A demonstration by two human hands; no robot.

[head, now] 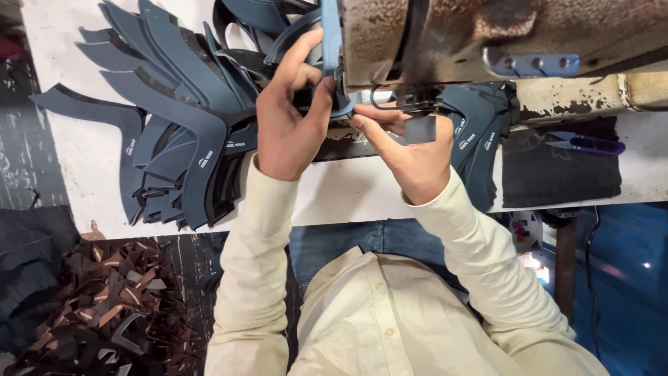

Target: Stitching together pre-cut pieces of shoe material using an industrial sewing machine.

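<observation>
My left hand (289,115) grips a curved dark blue shoe-upper piece (332,42) that runs up under the head of a worn, rusty sewing machine (501,31). Thumb and fingers pinch it near the needle area. My right hand (410,150) pinches the same piece from the right, beside a small grey tab (419,129) just below the machine's presser foot. Both hands sit close together at the machine's front. The stitching point itself is hidden by my fingers.
A fanned stack of dark blue cut pieces (174,132) lies on the white table (76,167) to the left. More pieces (480,139) sit right of the machine. Purple thread snips (588,144) rest on a dark cloth (557,174). Leather scraps (111,306) cover the floor.
</observation>
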